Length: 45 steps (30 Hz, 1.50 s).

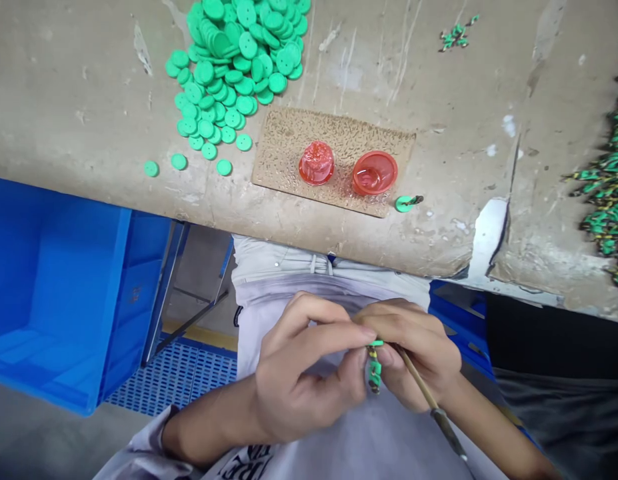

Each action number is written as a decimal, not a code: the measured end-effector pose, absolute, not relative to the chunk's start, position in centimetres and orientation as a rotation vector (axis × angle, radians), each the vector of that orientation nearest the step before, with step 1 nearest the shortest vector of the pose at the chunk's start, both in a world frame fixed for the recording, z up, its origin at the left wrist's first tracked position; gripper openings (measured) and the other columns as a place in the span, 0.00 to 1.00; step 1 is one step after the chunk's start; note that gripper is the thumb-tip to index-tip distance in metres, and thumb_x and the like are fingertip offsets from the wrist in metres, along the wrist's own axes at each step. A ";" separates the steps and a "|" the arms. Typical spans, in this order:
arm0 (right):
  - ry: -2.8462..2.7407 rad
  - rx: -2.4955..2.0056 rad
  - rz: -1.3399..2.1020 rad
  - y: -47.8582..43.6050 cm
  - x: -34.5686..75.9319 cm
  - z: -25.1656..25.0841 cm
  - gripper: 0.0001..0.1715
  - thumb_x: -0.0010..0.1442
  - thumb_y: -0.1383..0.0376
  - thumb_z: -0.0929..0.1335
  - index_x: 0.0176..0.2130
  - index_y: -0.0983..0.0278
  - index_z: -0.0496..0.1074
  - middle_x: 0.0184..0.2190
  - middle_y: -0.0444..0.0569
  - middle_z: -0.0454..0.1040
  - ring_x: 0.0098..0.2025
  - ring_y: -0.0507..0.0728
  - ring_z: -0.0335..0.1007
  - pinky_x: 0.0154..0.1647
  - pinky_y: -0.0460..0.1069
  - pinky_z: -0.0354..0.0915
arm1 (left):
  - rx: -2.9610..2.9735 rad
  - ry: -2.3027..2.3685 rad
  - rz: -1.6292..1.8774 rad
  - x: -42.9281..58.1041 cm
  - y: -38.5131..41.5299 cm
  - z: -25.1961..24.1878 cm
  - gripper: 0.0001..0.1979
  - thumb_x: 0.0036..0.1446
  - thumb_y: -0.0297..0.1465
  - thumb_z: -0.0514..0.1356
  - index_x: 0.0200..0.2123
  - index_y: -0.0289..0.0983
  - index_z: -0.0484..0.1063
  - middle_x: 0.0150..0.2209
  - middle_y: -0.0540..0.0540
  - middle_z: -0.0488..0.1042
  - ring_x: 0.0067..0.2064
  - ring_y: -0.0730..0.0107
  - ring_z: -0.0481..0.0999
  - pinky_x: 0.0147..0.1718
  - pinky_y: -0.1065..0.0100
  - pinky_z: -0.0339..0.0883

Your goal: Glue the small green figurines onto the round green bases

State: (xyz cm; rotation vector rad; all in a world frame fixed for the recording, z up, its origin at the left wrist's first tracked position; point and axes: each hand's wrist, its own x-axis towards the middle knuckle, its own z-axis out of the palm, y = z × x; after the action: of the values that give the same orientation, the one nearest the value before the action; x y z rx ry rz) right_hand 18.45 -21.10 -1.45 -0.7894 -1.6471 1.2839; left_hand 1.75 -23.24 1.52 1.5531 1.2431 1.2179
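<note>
My left hand (309,373) pinches a small green toy figure (375,373) with black, brown and yellow parts, a thin green disc at its upper end. My right hand (419,347) meets it from the other side, its fingertips at the disc. Between the right fingers also sits a slim wooden-handled brush-like tool (423,387), slanting down to the right; its front end is hidden by the fingers. Beyond the hands, a similar figure on a green disc (405,203) lies on the table beside a brown board (283,140) bearing two red cups (316,163) (375,173).
A heap of green discs (239,60) covers the table's (89,113) upper left. Many small green figures (611,187) are piled at the right edge, with a few more (455,37) farther back. A blue crate (113,300) stands below at left. Another person's dark clothing (549,400) shows at right.
</note>
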 end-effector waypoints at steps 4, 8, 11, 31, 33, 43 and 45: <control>-1.660 -0.740 1.313 -20.8 18.4 -1.5 0.15 0.74 0.63 0.61 0.45 0.64 0.75 0.27 0.48 0.77 0.24 0.54 0.71 0.23 0.47 0.67 | 1.621 1.260 1.200 1.6 -23.1 1.5 0.13 0.55 0.18 0.66 0.44 0.33 0.77 0.36 0.47 0.75 0.34 0.71 0.77 0.33 0.68 0.78; -1.671 -0.706 1.314 -20.8 18.4 -1.7 0.16 0.75 0.64 0.60 0.47 0.65 0.75 0.27 0.49 0.76 0.23 0.55 0.69 0.22 0.48 0.65 | 1.591 1.260 1.244 1.8 -23.1 1.3 0.13 0.57 0.21 0.67 0.46 0.33 0.77 0.37 0.46 0.75 0.36 0.70 0.77 0.34 0.68 0.78; -1.668 -0.691 1.307 -21.0 18.5 -1.8 0.17 0.75 0.62 0.59 0.48 0.66 0.75 0.28 0.50 0.76 0.24 0.55 0.71 0.22 0.48 0.67 | 1.586 1.278 1.226 1.8 -23.2 1.3 0.11 0.57 0.22 0.67 0.44 0.35 0.77 0.36 0.47 0.74 0.33 0.71 0.76 0.32 0.68 0.78; -1.722 -0.778 1.268 -21.2 18.8 -1.6 0.13 0.75 0.62 0.61 0.45 0.64 0.72 0.27 0.48 0.75 0.26 0.55 0.72 0.27 0.48 0.71 | 1.479 1.279 1.178 2.0 -23.0 1.8 0.06 0.55 0.22 0.67 0.36 0.35 0.76 0.32 0.48 0.75 0.30 0.73 0.77 0.30 0.72 0.75; -1.724 -0.782 1.246 -21.1 18.9 -1.6 0.11 0.73 0.64 0.61 0.44 0.64 0.71 0.26 0.47 0.73 0.25 0.54 0.71 0.26 0.47 0.70 | 1.405 1.254 1.177 2.0 -23.1 1.5 0.05 0.56 0.22 0.67 0.36 0.35 0.76 0.32 0.48 0.75 0.31 0.74 0.76 0.30 0.73 0.74; -1.723 -0.830 1.115 -21.2 18.5 -1.7 0.08 0.66 0.70 0.63 0.36 0.62 0.70 0.21 0.42 0.63 0.19 0.52 0.57 0.19 0.48 0.53 | 1.177 1.218 1.126 2.5 -23.5 0.9 0.03 0.58 0.24 0.67 0.35 0.36 0.76 0.29 0.48 0.74 0.30 0.73 0.72 0.28 0.72 0.68; -1.702 -0.833 1.093 -21.4 18.4 -1.9 0.08 0.65 0.70 0.64 0.35 0.62 0.70 0.21 0.41 0.61 0.19 0.51 0.54 0.19 0.48 0.50 | 1.167 1.217 1.129 2.6 -23.6 0.9 0.03 0.59 0.24 0.67 0.35 0.36 0.76 0.29 0.49 0.73 0.30 0.73 0.72 0.29 0.72 0.68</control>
State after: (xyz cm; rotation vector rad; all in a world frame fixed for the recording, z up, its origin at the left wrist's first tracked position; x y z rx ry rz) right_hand 18.38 -21.39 -1.85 -0.8331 -1.7023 1.0935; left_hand 2.59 -23.64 0.89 1.1668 1.2169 1.1288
